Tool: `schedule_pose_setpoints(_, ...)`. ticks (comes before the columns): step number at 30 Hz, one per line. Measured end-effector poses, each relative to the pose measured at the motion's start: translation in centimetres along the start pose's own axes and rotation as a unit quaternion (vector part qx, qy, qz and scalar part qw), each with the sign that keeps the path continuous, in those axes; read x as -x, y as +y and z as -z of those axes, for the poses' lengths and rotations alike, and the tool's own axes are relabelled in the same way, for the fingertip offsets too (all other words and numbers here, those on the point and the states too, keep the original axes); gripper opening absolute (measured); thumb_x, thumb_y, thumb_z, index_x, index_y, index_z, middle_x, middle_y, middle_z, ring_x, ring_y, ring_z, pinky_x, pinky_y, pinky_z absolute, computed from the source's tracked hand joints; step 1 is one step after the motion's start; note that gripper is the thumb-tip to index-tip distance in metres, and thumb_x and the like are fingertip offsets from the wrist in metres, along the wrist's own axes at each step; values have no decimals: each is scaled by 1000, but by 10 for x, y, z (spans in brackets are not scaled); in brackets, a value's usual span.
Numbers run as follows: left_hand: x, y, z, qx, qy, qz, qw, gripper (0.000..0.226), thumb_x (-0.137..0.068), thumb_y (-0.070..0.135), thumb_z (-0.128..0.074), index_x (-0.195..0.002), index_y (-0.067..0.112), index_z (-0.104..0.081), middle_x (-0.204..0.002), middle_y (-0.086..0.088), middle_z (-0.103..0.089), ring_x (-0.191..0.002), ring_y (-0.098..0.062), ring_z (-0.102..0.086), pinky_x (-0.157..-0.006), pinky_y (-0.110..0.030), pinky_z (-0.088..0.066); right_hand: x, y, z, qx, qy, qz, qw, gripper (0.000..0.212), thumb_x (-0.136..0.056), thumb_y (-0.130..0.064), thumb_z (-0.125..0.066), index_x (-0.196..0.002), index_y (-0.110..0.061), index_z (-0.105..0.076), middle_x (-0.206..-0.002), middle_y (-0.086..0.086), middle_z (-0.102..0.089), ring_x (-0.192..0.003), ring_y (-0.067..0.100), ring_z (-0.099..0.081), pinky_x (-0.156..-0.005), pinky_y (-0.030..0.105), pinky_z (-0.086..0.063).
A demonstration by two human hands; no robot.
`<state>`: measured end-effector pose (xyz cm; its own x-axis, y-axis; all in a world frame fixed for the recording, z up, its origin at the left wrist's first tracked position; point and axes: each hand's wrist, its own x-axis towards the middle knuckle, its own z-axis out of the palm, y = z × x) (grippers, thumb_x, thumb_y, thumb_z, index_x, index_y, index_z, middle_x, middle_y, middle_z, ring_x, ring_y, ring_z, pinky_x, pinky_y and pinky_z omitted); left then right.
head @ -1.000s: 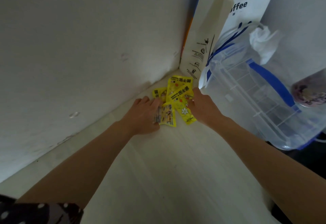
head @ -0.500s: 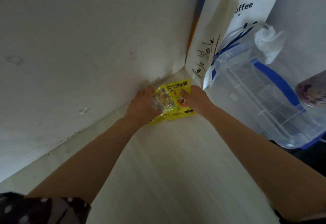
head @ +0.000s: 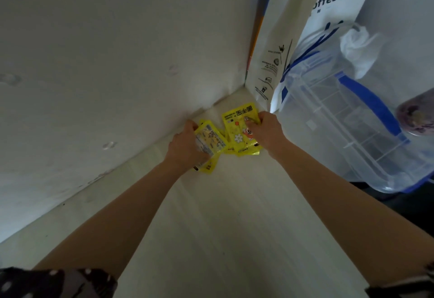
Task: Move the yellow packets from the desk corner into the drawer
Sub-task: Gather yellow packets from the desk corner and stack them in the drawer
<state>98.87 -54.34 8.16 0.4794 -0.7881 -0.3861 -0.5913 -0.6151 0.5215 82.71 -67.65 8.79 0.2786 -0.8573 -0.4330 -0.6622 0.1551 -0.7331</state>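
Note:
Several yellow packets (head: 237,131) lie in the far corner of the pale desk (head: 223,227), where two white walls meet. My left hand (head: 185,147) grips a small stack of packets with a shiny printed face (head: 210,139), tilted up off the desk. My right hand (head: 267,131) holds the right edge of a larger yellow packet with a flower and cartoon print, over a few more beneath it. No drawer is in view.
A white paper bag (head: 279,46) with "coffee" lettering stands in the corner just behind the packets. A clear plastic box with blue handles (head: 347,119) sits to the right, close to my right hand. A crumpled white tissue (head: 359,46) rests above it.
The scattered packets have been gathered into two bunches. My left hand has lifted its bunch and turned it face up; my right hand has taken hold of the larger packet.

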Motion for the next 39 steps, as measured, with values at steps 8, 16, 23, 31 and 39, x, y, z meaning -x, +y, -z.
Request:
schedule_pose_setpoints(8, 47, -14, 5, 130, 23, 111, 985, 54, -53, 36, -84, -99, 19, -64, -98, -2, -72, -93, -25, -68, -84, -41, -56, 43, 24, 22, -94, 6, -8, 996, 16, -93, -28, -58, -87, -14, -57, -85, 3, -64, -83, 21, -67, -77, 40, -56)
schedule_pose_setpoints(16, 144, -16, -20, 361, 46, 178, 914, 25, -69, 13, -84, -89, 20, -69, -86, -6, -74, -65, -16, -68, -52, -24, -54, 135, 57, 38, -194, -32, -39, 980, 15, -95, -20, -57, -103, -8, -59, -96, 10, -66, -73, 17, -65, -62, 34, -56)
schedule_pose_setpoints(23, 232, -22, -44, 419, 20, 177, 890, 29, -71, 11, -82, -97, 15, -71, -87, -9, -76, -70, -24, -72, -56, -32, -57, 237, 103, 36, -257, -18, -90, 962, 9, -95, -20, -56, -100, -15, -62, -103, 9, -71, -91, 26, -70, -80, 44, -58)
schedule_pose_setpoints(31, 322, -41, -59, 425, -4, 137, 895, 30, -72, 5, -80, -97, 16, -68, -85, -2, -75, -71, -20, -73, -55, -31, -58, 362, 140, 9, -285, 46, -120, 950, 7, -96, -16, -54, -100, -20, -57, -99, 3, -72, -85, 20, -72, -75, 42, -59)
schedule_pose_setpoints(39, 394, -74, -74, 377, -90, 71, 919, 35, -70, 4, -81, -101, 11, -67, -91, -8, -75, -72, -22, -72, -59, -38, -60, 476, 166, -32, -329, 143, -147, 922, 10, -95, -12, -55, -98, -21, -54, -100, 8, -71, -77, 18, -70, -62, 37, -58)
